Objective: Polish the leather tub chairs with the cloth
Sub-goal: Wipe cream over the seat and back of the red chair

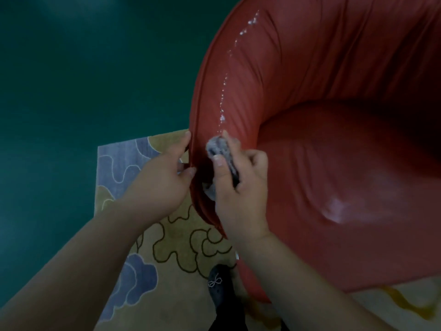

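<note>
**Polish laid along the arm, rubbing-in barely begun**

The red leather tub chair (334, 139) stands on a patterned rug (176, 237), and a dotted line of white polish (223, 101) runs up its rounded arm, unspread above the hands. The work looks to be at an early stage: most of that line waits for rubbing in, and a pale smear on the seat may be polish or only glare, which the dim view does not settle.

The right hand (238, 185) grips a bunched grey cloth (216, 146), thumb over it, pressing it onto the arm at the lower end of the line. The left hand (162, 173) rests on the arm's outer edge, fingers loosely curled, steadying it.
</note>
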`<control>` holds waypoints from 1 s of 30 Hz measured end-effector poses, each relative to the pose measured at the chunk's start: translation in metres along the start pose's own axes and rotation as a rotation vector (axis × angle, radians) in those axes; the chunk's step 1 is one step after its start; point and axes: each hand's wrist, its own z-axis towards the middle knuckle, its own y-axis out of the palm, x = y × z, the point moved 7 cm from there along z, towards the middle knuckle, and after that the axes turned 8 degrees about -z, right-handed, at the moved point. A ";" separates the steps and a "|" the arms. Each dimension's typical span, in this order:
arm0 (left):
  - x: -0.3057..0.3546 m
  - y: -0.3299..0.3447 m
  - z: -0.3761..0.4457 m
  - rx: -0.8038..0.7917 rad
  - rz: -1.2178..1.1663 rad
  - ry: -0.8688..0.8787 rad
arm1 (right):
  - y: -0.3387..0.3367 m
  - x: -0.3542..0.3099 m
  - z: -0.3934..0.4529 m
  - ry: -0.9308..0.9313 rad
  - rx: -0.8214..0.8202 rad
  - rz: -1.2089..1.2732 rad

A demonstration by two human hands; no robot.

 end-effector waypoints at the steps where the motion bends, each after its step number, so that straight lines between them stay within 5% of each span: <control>1: -0.002 -0.001 0.003 -0.005 0.000 0.006 | 0.007 -0.004 -0.003 -0.064 0.012 -0.091; 6: -0.010 -0.001 0.015 -0.011 -0.124 0.035 | 0.017 0.012 -0.004 -0.170 0.160 -0.269; 11: -0.010 -0.001 0.018 0.002 -0.095 0.062 | 0.012 0.033 0.001 -0.030 0.295 -0.164; 19: -0.002 0.002 0.016 -0.056 0.078 0.090 | -0.009 0.073 0.027 0.301 0.267 0.069; 25: -0.004 0.001 0.021 -0.055 0.074 0.067 | 0.013 0.022 -0.008 -0.159 0.144 -0.069; 30: -0.003 0.003 0.022 -0.064 0.032 0.083 | 0.001 0.047 0.061 0.101 0.250 -0.035</control>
